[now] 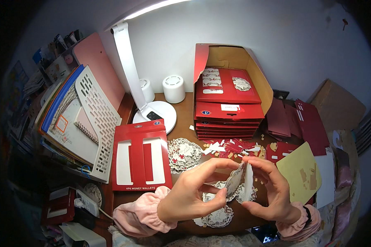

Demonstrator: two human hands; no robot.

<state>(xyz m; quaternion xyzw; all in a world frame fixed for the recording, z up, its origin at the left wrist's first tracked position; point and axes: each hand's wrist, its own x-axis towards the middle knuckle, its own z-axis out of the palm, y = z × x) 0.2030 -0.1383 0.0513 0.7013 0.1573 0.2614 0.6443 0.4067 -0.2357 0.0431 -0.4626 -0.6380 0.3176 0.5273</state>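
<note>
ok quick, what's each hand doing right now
Left hand: closed, pinching a scalloped patterned card.
Right hand: closed, pinching a white-faced piece; whether the two join is unclear.

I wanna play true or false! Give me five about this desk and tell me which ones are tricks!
1. The left hand and right hand both touch paper. True.
2. The big red box stands right of the white lamp. True.
3. The lamp is switched off. False: its top strip is glowing.
4. The yellow sheet lies left of the left hand. False: it lies to the right of the right hand.
5. The sleeves are green. False: they are pink.
</note>
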